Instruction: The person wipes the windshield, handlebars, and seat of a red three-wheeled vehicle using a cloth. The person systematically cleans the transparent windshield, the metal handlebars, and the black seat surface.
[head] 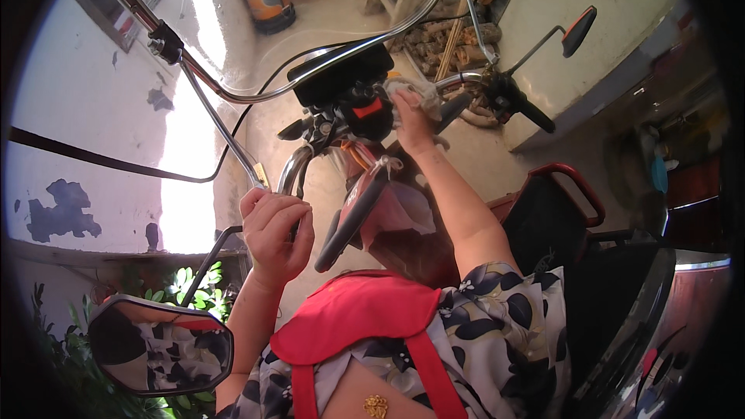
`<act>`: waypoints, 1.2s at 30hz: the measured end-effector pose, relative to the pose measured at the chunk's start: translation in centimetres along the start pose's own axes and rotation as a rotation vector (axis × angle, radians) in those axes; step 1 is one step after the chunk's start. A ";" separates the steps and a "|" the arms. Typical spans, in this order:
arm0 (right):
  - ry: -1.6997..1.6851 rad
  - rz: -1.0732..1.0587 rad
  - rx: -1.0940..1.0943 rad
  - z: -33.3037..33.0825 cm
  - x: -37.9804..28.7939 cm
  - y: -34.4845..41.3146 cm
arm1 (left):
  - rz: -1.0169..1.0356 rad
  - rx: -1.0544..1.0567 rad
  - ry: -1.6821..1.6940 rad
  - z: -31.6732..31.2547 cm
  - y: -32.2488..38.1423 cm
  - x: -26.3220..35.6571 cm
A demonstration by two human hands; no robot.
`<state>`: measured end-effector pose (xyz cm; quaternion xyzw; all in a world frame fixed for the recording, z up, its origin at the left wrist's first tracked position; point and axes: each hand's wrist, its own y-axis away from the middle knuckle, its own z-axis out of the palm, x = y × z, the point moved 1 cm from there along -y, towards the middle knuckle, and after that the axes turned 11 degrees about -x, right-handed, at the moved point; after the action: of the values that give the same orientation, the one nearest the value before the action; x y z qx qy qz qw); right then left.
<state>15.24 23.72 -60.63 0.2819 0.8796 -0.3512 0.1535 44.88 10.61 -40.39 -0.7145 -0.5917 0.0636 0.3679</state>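
Note:
My left hand is wrapped around the left end of the handlebar of a motorized vehicle, hiding the grip beneath it. In my right hand is a greyish-white cloth, bunched against the handlebar just right of its centre. Beside that cloth sits a black part with a red switch-like patch. Beyond it is the black instrument display. The right handlebar grip shows uncovered. Below the handlebar is the dark red front body of the vehicle.
Rear-view mirrors stand at left and right. A curved metal tube frame crosses ahead. Stacked logs and an orange bucket are on the floor. A peeling white wall runs along the left. A black seat is at right.

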 end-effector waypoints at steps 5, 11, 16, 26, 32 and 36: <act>0.144 -0.038 -0.064 0.3 1.4 6.7 | -0.007 -0.019 0.012 0.2 -0.3 -0.3; 0.289 0.403 -0.204 -3.6 8.5 3.0 | -0.042 -0.038 -0.034 0.1 0.2 -0.3; 0.102 1.031 -0.191 -5.5 18.6 0.5 | -0.077 -0.079 -0.038 -0.2 0.2 0.1; -0.636 1.063 -0.382 -5.6 28.9 -1.6 | -0.247 -0.166 -0.132 -0.6 0.5 0.8; -0.136 0.507 -0.374 -4.1 26.4 -1.7 | -0.246 -0.165 -0.143 -0.3 0.5 0.6; 0.119 0.523 -0.173 -4.7 16.0 -0.3 | -0.204 -0.150 -0.121 -0.2 -0.2 0.6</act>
<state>2.03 33.08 -64.68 0.5053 0.8110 -0.2063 0.2107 45.03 11.08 -39.91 -0.6710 -0.6855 0.0244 0.2814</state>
